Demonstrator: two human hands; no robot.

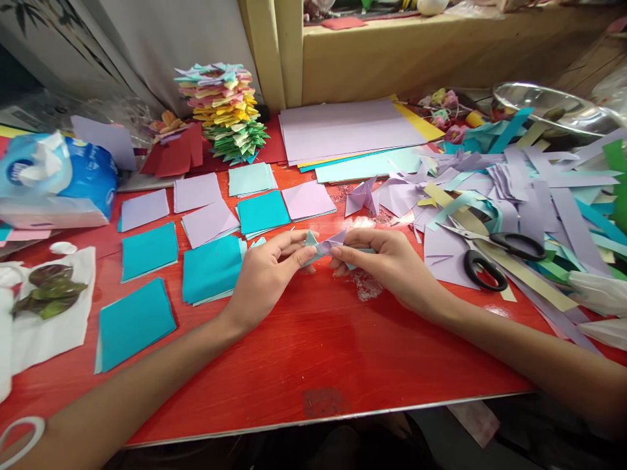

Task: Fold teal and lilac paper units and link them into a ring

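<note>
Between my two hands is a small folded paper piece (324,247), pale mint on its left part and lilac on its right. My left hand (274,264) pinches the mint end between thumb and fingers. The lilac end sits in the pinch of my right hand (375,258). Both hands hover over the red table, close together. Beyond the right hand stands a lilac folded paper shape (361,198). Next to the left hand lies a stack of teal paper squares (211,269). My fingers hide part of the folded piece.
More paper squares (149,253) lie at left, near a tissue pack (59,179) and leaves (53,290) on white paper. A tall tower of folded paper (223,114) stands behind. At right, black-handled scissors (494,251) rest on paper strips (553,196), before a metal bowl (558,108).
</note>
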